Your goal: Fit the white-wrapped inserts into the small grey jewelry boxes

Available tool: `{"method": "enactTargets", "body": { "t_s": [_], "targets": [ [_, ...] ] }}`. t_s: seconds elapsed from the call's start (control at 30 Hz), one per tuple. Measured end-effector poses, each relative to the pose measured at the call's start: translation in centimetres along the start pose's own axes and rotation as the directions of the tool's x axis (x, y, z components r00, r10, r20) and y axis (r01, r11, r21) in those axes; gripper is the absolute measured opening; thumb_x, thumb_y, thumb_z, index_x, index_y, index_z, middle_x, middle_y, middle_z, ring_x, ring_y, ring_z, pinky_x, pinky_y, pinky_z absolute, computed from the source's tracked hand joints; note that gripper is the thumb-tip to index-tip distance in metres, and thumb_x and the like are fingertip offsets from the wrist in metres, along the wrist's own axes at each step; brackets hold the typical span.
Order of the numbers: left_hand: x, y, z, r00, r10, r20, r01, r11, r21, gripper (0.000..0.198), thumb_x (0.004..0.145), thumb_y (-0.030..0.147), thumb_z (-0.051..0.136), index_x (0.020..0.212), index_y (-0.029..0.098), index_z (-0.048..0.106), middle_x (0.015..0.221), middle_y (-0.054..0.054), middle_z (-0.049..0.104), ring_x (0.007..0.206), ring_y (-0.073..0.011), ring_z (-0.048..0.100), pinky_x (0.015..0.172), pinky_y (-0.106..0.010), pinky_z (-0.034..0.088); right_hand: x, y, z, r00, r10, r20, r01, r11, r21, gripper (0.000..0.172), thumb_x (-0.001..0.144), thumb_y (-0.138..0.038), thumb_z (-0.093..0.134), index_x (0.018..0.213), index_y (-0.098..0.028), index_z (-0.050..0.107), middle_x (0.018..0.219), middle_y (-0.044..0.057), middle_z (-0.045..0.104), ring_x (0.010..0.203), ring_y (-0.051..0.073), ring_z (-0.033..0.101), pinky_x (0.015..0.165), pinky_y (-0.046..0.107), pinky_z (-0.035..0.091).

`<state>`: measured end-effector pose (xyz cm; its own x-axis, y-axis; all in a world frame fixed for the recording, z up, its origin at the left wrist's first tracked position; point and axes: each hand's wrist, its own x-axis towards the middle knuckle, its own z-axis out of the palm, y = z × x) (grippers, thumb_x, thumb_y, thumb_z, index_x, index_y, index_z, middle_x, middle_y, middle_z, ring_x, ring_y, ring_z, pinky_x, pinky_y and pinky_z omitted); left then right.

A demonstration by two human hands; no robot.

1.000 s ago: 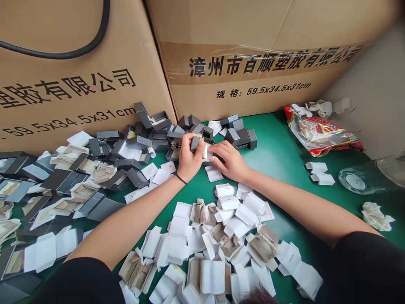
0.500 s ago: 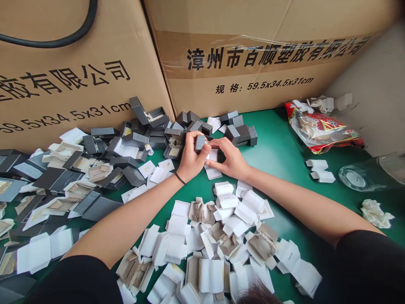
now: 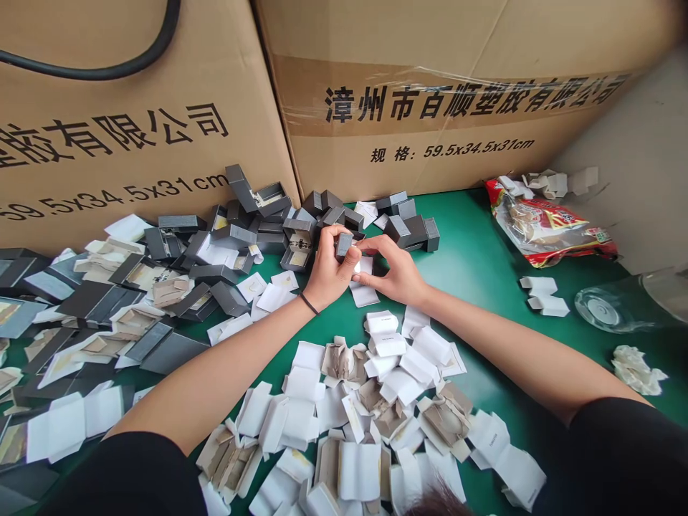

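Note:
In the middle of the head view, my left hand point(image 3: 329, 271) is closed round a small dark grey box point(image 3: 344, 246), one end of it showing above the thumb. Close against it on the right, my right hand point(image 3: 398, 271) has thumb and index finger curved to a white card piece point(image 3: 357, 268) at the box. Most of that piece is hidden by the fingers. Below the hands a loose white card point(image 3: 364, 295) lies on the green table. An open dark box point(image 3: 299, 247) with a pale lining stands just left of my left hand.
Dark boxes point(image 3: 228, 297) and paper cover the left side. Bent white card inserts point(image 3: 360, 469) are heaped in front. Large cartons point(image 3: 430, 43) stand behind. On the right are a red plastic bag point(image 3: 551, 226), a clear container point(image 3: 602, 308) and crumpled tissue point(image 3: 638, 369).
The whole view has shifted slightly. Both hands stay together at the dark box, with almost the same grip and only slight finger movement.

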<state>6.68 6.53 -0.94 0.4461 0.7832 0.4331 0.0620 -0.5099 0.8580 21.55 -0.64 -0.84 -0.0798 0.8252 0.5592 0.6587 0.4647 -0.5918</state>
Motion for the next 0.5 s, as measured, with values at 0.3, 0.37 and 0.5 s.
{"method": "enactTargets", "body": {
  "t_s": [0.3, 0.37, 0.5],
  "targets": [
    [0.02, 0.1, -0.06, 0.999, -0.025, -0.032, 0.023, 0.998, -0.066, 0.063, 0.076, 0.077, 0.041, 0.1, 0.018, 0.045, 0.09, -0.004, 0.059, 0.082, -0.0095, 0.058, 0.08, -0.024, 0.049, -0.03, -0.04, 0.19, 0.998, -0.059, 0.006, 0.059, 0.997, -0.044, 0.032, 0.089, -0.045, 0.054, 0.106, -0.019, 0.063, 0.101, 0.009, 0.06, 0.099, 0.016, 0.057, 0.089, 0.033, 0.051],
    [0.02, 0.07, -0.07, 0.999, -0.034, -0.04, 0.031, 0.997, -0.069, 0.063, 0.076, 0.076, 0.043, 0.101, 0.018, 0.046, 0.089, -0.003, 0.059, 0.08, -0.0091, 0.058, 0.079, -0.024, 0.048, -0.04, -0.03, 0.22, 0.998, -0.058, 0.023, 0.059, 0.997, -0.059, 0.031, 0.089, -0.045, 0.054, 0.105, -0.02, 0.064, 0.1, 0.008, 0.06, 0.098, 0.015, 0.056, 0.088, 0.033, 0.05],
    [-0.06, 0.15, -0.09, 0.998, -0.048, -0.049, 0.046, 0.999, -0.028, 0.065, 0.075, 0.077, 0.044, 0.103, 0.018, 0.049, 0.09, -0.004, 0.061, 0.081, -0.0095, 0.059, 0.078, -0.023, 0.048, 0.09, -0.06, 0.18, 0.996, -0.065, 0.066, 0.07, 0.994, -0.087, 0.032, 0.089, -0.045, 0.053, 0.104, -0.021, 0.066, 0.096, 0.007, 0.061, 0.093, 0.015, 0.055, 0.085, 0.033, 0.049]
  ]
}}
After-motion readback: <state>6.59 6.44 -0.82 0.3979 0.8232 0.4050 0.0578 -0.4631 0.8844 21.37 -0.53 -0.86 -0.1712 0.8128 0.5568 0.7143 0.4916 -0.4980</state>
